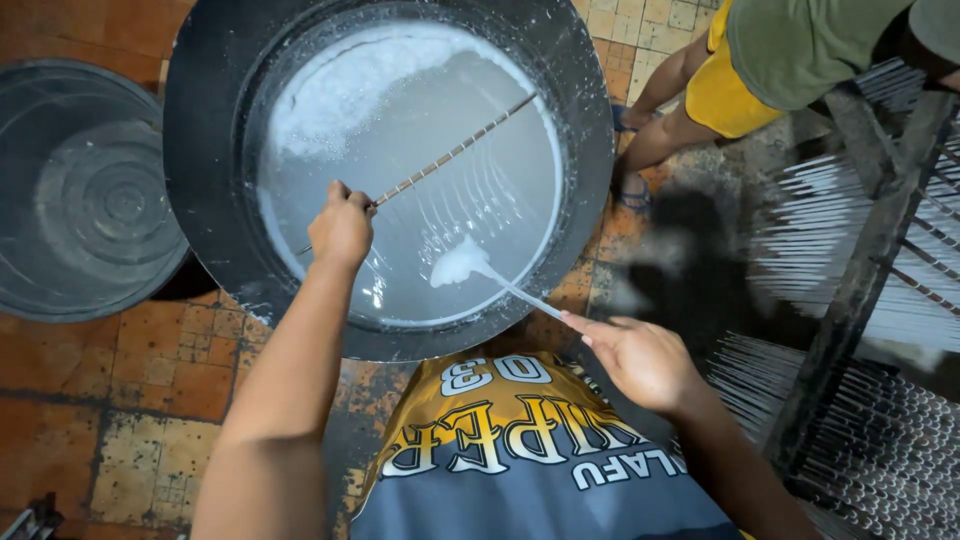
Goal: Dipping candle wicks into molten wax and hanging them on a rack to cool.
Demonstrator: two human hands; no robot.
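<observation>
Left hand grips a long rod over the tub at frame centre; right hand pinches a white scoop near the tub's lower rim.

1. Just one view here – a head-worn camera looking almost straight down over the wearer's own chest and both forearms.
2. It faces forward and down, so the big dark tub of milky liquid fills the upper middle, pretty close in.
3. The tiled floor runs along the left and bottom – a rack of thin white sticks sits at the right edge.
4. A second person's legs poke in at the top right corner.
</observation>
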